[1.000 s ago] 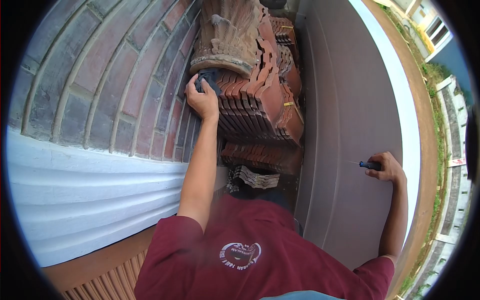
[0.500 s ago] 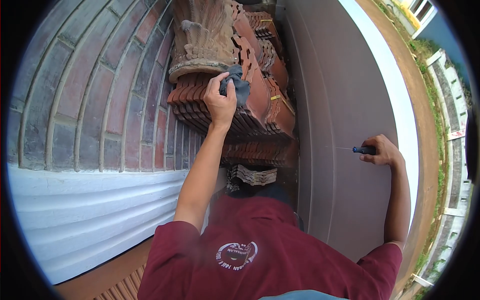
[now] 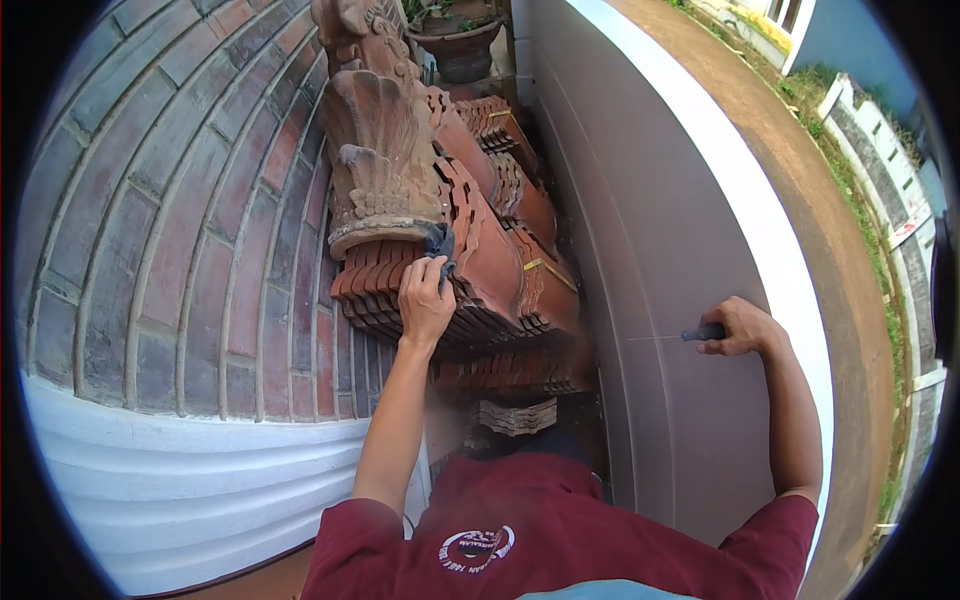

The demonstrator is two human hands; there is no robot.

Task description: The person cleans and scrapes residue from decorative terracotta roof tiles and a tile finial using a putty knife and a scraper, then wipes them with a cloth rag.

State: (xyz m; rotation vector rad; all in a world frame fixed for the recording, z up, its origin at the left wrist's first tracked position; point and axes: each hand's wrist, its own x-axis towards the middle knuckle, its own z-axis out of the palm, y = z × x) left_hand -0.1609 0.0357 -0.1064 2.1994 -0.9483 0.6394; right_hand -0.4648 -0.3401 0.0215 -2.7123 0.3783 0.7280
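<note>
Left hand [image 3: 425, 305] has slid off the brick-side edge of the tiles [image 3: 500, 300] since a second ago. It's now on top of the stack, right under the rim of the carved ornament [image 3: 375, 170]. Head has tipped up too, so a pot [image 3: 460, 50] shows at the far end.

That hand is closed around a dark rag [image 3: 439, 242], bunched up and pressed onto the tiles where they meet the ornament. I'd say the rag is soft, light and floppy, so a wadded fistful like this is about the only grip that works. The clay under it looks heavy and chippy at the edges.

Right hand [image 3: 735, 325] hasn't really moved. It's curled shut on the handle of a thin tool [image 3: 700, 333], with the needle-like tip lying along the grey wall [image 3: 650, 230]. The tool looks stiff and light, and the handle is the sensible end to hold.
</note>
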